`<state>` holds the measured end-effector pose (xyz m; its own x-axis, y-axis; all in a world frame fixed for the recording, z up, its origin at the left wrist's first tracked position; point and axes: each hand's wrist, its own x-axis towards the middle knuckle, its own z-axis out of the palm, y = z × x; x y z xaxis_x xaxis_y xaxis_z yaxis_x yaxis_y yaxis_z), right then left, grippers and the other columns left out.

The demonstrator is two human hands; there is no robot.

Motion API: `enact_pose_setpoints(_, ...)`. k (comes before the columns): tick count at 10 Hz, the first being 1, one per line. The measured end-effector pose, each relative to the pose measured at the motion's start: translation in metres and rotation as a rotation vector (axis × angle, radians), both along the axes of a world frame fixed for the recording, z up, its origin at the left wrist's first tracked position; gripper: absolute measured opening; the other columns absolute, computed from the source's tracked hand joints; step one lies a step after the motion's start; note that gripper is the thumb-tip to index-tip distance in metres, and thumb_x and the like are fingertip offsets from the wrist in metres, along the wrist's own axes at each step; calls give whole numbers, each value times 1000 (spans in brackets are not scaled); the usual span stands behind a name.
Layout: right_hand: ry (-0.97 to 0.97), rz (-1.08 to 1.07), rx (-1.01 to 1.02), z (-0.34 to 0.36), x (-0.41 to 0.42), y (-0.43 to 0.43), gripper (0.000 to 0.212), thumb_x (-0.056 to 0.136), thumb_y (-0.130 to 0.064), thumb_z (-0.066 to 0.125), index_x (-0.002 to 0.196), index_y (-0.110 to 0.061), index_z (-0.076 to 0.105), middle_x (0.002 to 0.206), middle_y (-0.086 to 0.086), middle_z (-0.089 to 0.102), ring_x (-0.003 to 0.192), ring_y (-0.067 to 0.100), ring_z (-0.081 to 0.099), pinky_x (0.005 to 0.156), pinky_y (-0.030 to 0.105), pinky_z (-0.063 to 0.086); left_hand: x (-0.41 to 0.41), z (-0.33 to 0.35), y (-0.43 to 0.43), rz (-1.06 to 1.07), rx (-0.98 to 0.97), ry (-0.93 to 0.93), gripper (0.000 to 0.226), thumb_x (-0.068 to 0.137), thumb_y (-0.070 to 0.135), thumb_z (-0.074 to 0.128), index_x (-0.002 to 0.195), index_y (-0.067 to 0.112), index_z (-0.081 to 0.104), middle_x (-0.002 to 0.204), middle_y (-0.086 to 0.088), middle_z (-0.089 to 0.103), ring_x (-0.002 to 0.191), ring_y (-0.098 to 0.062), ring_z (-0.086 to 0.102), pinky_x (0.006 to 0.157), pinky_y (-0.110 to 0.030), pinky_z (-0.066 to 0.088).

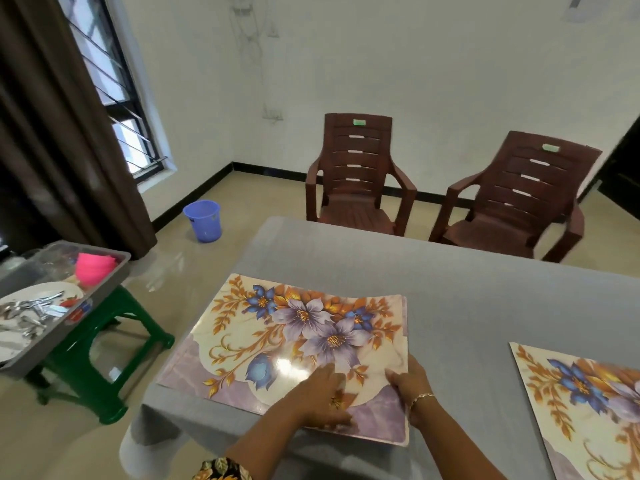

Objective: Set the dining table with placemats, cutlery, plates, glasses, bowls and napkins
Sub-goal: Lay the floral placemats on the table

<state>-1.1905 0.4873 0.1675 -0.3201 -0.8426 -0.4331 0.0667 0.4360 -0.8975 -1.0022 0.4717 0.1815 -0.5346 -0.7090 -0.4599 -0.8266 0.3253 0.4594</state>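
While left hand (318, 400) presses placemat (294, 334), right hand (407, 386) grips edge; chair labels (358, 122) unreadable.

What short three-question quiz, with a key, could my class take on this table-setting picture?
1. True or false: the blue plastic bucket stands on the grey-clothed dining table.
2. Choose one. The grey plastic tray holding the stacked pink plastic bowls rests on: A) a wooden shelf; B) the green plastic stool; C) a sofa.
3. How many flower-printed placemats are in view on the table?

Key
1. False: the bucket is on the floor near the window.
2. B.
3. Two: one under the left hand, and another cut off by the right edge of the picture.
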Motion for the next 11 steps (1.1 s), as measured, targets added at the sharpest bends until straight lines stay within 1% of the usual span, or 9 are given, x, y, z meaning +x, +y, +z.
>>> enact_pose_setpoints(1, -57, 6, -101, 5, -8, -2, 27, 78, -20, 70, 100, -15, 55, 95, 7, 62, 81, 20, 60, 65, 32, 52, 17, 3, 4, 295, -239, 71, 54, 92, 50, 46, 137, 20, 39, 148, 0, 33, 136, -16, 30, 111, -28, 21)
enact_pose_setpoints(3, -8, -49, -119, 7, -26, -22, 32, 88, -2, 58, 118, 4, 54, 111, 23, 61, 92, 38, 57, 88, 51, 48, 56, 22, 13, 1219, -529, 129, 67, 93, 39, 51, 147, 14, 23, 158, -13, 7, 145, -30, 6, 116, -42, 13)
enact_pose_setpoints(5, -140, -23, -59, 13, -39, -31, 42, 86, 6, 54, 127, 10, 48, 92, 19, 65, 95, 38, 55, 92, 47, 43, 85, 52, 26, 1853, -470, 658, 71, 91, 28, 57, 145, -3, 22, 146, -26, 32, 134, -40, 32, 107, -48, 31)
enact_pose_setpoints(6, -176, 29, 17, 22, -43, -33, 39, 93, -1, 46, 131, 8, 43, 68, 6, 72, 85, 33, 55, 86, 44, 44, 89, 54, 31, 1903, -253, 922, 65, 95, 39, 49, 144, 3, 26, 145, -20, 38, 129, -38, 40, 104, -46, 37)
enact_pose_setpoints(7, -244, -40, 27, 29, -48, -31, 41, 98, -4, 37, 137, 9, 33, 120, 26, 55, 105, 34, 49, 79, 41, 43, 84, 57, 31, 1771, -56, 1360, 56, 91, 42, 52, 131, 3, 46, 122, -18, 57, 110, -34, 56, 89, -47, 51)
enact_pose_setpoints(8, -288, 32, 38, 55, -44, -17, 44, 97, -4, 38, 139, 7, 28, 117, 26, 45, 91, 34, 49, 69, 42, 43, 70, 70, 31, 1521, 27, 1537, 44, 93, 42, 47, 120, 10, 58, 111, -15, 67, 103, -30, 63, 77, -44, 57)
enact_pose_setpoints(9, -292, 63, 34, 48, -48, -24, 44, 97, -5, 37, 140, 6, 28, 123, 20, 52, 96, 30, 47, 64, 39, 46, 56, 78, 28, 1423, 103, 1652, 42, 94, 49, 38, 113, 19, 61, 105, -10, 70, 99, -27, 65, 70, -42, 56)
enact_pose_setpoints(10, -203, 47, 29, 40, -47, -26, 34, 96, -5, 42, 127, 6, 46, 77, 8, 67, 84, 25, 57, 68, 31, 50, 47, 67, 26, 1469, 141, 1592, 29, 98, 28, 46, 119, 13, 57, 107, -12, 68, 92, -27, 65, 71, -42, 56)
enact_pose_setpoints(11, -2, 62, 42, 15, -51, -31, 32, 92, -2, 50, 122, 9, 49, 96, 18, 60, 87, 30, 56, 91, 41, 47, 47, 43, 26, 1594, 162, 1483, 33, 94, -4, 45, 126, 1, 51, 107, -16, 65, 86, -29, 64, 65, -39, 57)
